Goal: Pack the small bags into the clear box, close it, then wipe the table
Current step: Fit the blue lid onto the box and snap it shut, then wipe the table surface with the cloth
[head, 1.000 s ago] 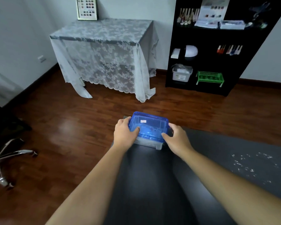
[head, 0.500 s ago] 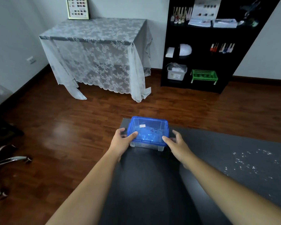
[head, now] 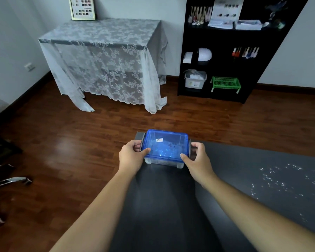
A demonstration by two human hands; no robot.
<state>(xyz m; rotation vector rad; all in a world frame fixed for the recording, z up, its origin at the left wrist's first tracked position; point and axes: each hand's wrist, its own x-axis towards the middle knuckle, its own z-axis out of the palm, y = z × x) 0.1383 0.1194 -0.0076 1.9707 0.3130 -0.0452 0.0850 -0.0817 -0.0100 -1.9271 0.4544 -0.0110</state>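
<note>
Dark table point(head: 162, 206) runs out from the person, with the box point(head: 165, 149) at its far left corner, blue lid point(head: 165, 144) on. Closing looks to be the step in hand; next, both side latches need pressing home. Left hand point(head: 132, 155) and right hand point(head: 197, 158), arms outstretched, clasp the box ends, thumbs on the lid; bags inside show only dimly. White specks point(head: 284, 180) await wiping at right.

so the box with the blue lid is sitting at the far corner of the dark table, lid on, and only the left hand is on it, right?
Not quite: both hands are on it. The head view shows the left hand and the right hand at opposite ends of the box, by its grey side latches. The rest holds: the blue lid is on, at the far corner of the dark table.
</note>
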